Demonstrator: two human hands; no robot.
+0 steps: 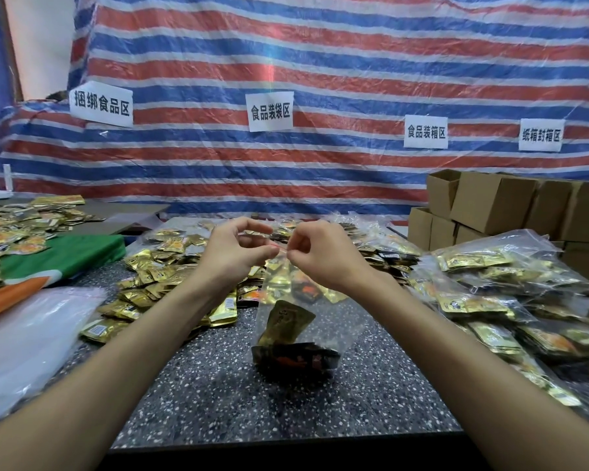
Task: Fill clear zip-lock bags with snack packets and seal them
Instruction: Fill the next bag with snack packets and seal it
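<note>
Above table [218,402] | bag [306,321] hangs upright, mouth up | both grips pinching its top

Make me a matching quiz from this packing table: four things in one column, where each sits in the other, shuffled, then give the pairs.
Things:
1. cardboard boxes
2. filled zip-lock bags
3. loose gold packets
4. clear zip-lock bag

Places:
A. hanging from both hands, centre
B. heaped behind the left forearm
C. stacked at far right against the tarp
D. piled on the table's right side

Pairs: 1-C, 2-D, 3-B, 4-A
</note>
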